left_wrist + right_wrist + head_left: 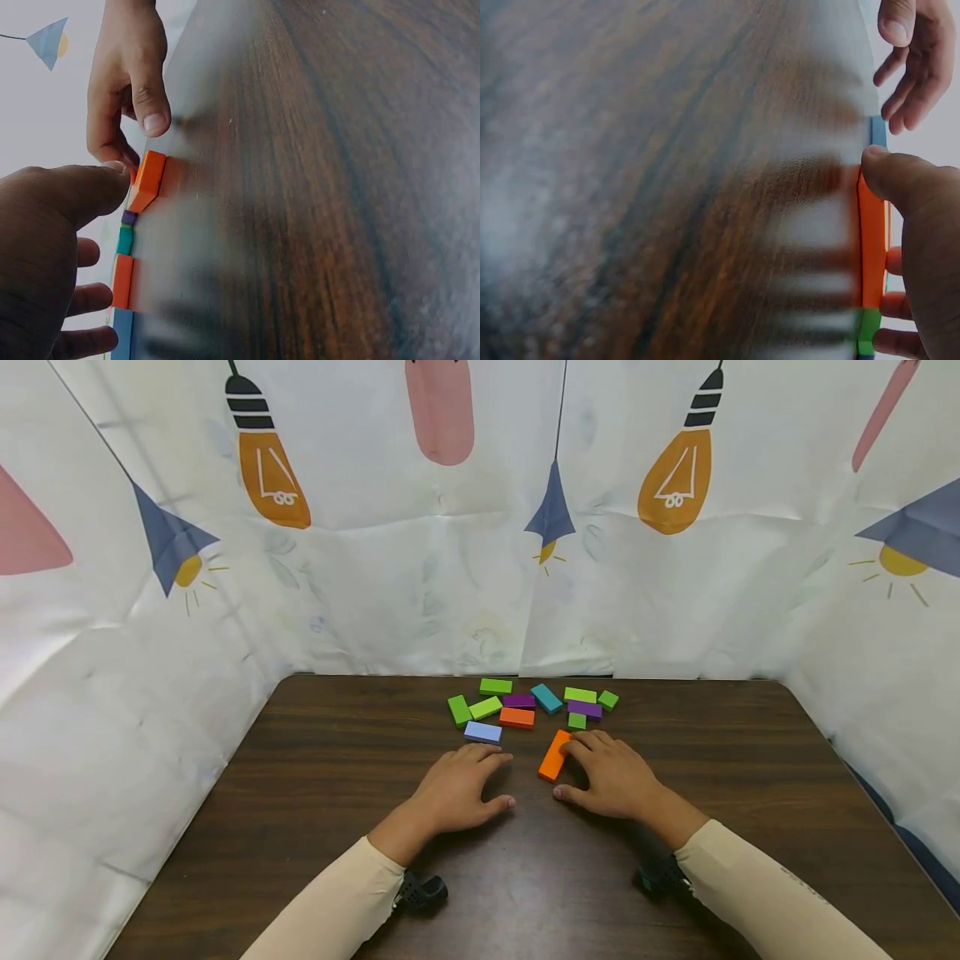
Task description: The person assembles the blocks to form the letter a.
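Note:
An orange block [553,756] lies slantwise on the table, nearer me than the other blocks. The fingertips of my right hand [618,777] rest at its far right end, while the thumb is spread apart from it. My left hand [457,789] hovers low over the table with fingers relaxed and nothing in it. Just beyond its fingertips lies a light blue block [483,732]. In the left wrist view the orange block [148,180] appears below the right hand [131,82]. The right wrist view has the orange block [871,240] beside the right thumb.
Behind it lie several more blocks: a red-orange one [517,718], a teal one [547,698], purple ones [585,710] and green ones [496,687]. They sit near the far edge of the dark wooden table [337,760], where a printed white curtain [375,593] hangs.

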A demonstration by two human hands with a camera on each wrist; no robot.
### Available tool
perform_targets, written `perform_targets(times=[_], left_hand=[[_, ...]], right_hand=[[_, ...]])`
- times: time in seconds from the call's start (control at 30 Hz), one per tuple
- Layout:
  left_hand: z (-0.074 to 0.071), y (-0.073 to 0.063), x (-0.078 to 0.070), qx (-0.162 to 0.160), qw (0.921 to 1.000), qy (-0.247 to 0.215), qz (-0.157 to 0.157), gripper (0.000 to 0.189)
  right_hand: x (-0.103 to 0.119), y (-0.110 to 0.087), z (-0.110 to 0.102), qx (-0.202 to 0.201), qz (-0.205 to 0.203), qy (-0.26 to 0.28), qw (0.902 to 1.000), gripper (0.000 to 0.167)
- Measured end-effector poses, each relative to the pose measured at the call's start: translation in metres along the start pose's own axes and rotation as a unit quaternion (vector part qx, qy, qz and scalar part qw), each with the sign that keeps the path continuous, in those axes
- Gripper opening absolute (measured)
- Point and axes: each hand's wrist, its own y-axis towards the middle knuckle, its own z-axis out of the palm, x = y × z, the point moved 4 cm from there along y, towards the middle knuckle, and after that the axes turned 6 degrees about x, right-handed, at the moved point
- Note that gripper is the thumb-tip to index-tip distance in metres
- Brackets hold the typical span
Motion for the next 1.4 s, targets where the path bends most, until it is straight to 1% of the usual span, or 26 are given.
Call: perform_targets(times=[0.2, 0.37, 0.63, 0.83, 1.07, 1.2, 1.4], left_hand=[[0.003, 0.005, -0.003, 0.009, 0.9999, -0.004, 0.004, 0.063], [0.007, 0.010, -0.009, 0.015, 0.9996, -0.005, 0.022, 0.061], [0.013, 0.022, -0.020, 0.038, 0.9981, 0.000, 0.049, 0.064], [0.016, 0.030, -0.025, 0.042, 0.9973, 0.012, 0.059, 0.069], [0.019, 0.040, -0.029, 0.043, 0.9961, 0.044, 0.063, 0.072], [0.022, 0.043, -0.029, 0.049, 0.9946, 0.068, 0.062, 0.073], [0.022, 0.044, -0.029, 0.055, 0.9941, 0.074, 0.058, 0.074]], right_hand=[[0.000, 0.005, 0.001, -0.003, -0.006, -0.003, 1.0000, 0.059], [-0.001, 0.010, 0.000, 0.019, -0.005, 0.004, 0.9998, 0.057], [-0.007, 0.011, -0.001, 0.046, -0.010, 0.007, 0.9989, 0.058], [-0.008, 0.012, -0.002, 0.042, -0.020, -0.003, 0.9989, 0.059], [-0.008, 0.014, -0.002, 0.035, -0.011, -0.009, 0.9993, 0.060], [-0.006, 0.014, -0.002, 0.029, -0.012, -0.009, 0.9995, 0.060], [-0.005, 0.015, -0.003, 0.024, -0.007, -0.009, 0.9997, 0.059]])
